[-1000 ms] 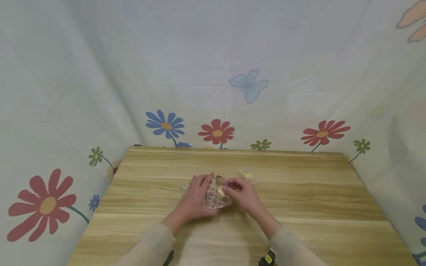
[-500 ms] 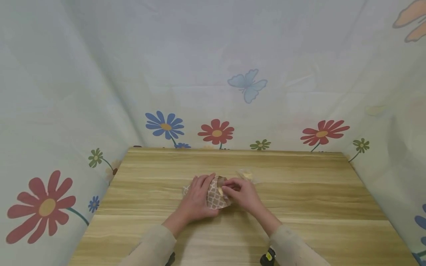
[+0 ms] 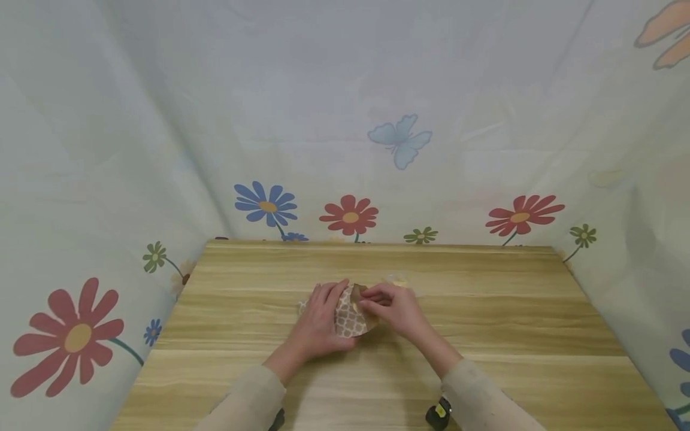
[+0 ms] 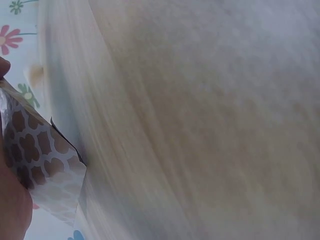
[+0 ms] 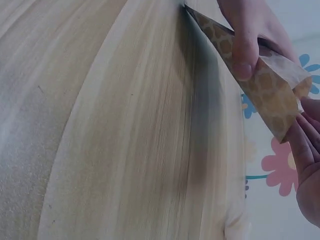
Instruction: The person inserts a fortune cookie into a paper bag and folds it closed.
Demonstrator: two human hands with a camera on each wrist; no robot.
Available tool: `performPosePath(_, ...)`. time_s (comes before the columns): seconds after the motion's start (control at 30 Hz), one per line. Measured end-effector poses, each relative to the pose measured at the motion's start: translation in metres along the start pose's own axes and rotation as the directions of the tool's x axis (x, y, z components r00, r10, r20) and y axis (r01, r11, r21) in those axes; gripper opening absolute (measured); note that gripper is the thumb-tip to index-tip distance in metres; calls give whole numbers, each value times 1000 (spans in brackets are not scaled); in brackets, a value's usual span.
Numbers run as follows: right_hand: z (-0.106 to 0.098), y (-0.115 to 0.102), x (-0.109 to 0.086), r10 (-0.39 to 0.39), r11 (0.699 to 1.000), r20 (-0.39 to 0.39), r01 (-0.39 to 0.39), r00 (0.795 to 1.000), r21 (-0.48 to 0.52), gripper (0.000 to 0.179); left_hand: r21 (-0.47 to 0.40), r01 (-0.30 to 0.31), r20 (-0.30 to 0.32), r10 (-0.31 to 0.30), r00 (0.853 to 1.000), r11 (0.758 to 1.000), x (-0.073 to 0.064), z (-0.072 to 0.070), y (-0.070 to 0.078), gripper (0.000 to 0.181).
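Note:
In the head view my left hand [image 3: 318, 323] grips a brown paper bag [image 3: 350, 322] with a white lattice pattern, its mouth turned to the right. Thumb and fingers of my right hand [image 3: 396, 308] are brought together at that mouth, seemingly pinching a small pale yellow piece [image 3: 355, 307], mostly hidden. The left wrist view has the bag [image 4: 42, 160] beside part of the left hand [image 4: 12, 200]. From the right wrist, the left thumb lies along the bag [image 5: 270, 95], while right fingers [image 5: 302, 145] meet its open end.
Behind the right hand, a clear wrapper with something pale yellow [image 3: 398, 280] lies on the wooden table [image 3: 485, 311], partly covered by that hand. A flower-printed curtain [image 3: 458, 179] closes off the back and sides.
Less of the pale yellow piece shows at the bag's mouth now. My right hand has shifted slightly and covers more of the wrapper behind it. The left hand keeps its grip.

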State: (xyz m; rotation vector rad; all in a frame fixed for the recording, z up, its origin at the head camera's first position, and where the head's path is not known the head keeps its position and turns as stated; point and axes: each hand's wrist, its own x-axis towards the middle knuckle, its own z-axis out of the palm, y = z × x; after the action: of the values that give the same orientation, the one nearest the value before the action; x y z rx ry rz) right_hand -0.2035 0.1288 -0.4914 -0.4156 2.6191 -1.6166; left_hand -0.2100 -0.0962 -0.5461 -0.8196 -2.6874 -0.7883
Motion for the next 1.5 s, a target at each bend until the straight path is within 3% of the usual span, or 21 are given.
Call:
performPosePath(0.2, -2, -3, 2, -31, 999, 51, 33, 998, -34, 15, -40, 7, -8, -7, 1000, 999, 0, 0, 2, 120)
performPosePath(0.4, -20, -3, -1, -82, 997, -11, 82, 997, 2, 18, -50, -8, -50, 6, 999, 999, 0, -1, 3, 120)
performPosePath(0.6, -43, 5, -4, -28, 999, -47, 29, 999, 20, 24, -61, 4, -60, -8, 998, 998, -1, -1, 0, 121)
performPosePath(0.93, -83, 35, 1, 36, 987, -109, -53, 993, -151, 38, -109, 42, 16, -41, 999, 993, -1, -4, 0, 120)
performPosePath(1.1, -99, 51, 5, 78, 972, -109, -100, 991, -214, 48, -114, 43, 21, -41, 999, 993, -2, -6, 1, 120)
performPosePath(1.3, -106, 64, 15, 108, 957, -88, -127, 990, -260, 50, -103, 26, -7, -27, 1000, 994, -3, -4, -2, 120)
performPosePath(1.5, -99, 73, 26, 155, 948, -47, -162, 987, -275, 52, -106, 23, -4, -23, 1000, 994, -3, -3, -3, 119)
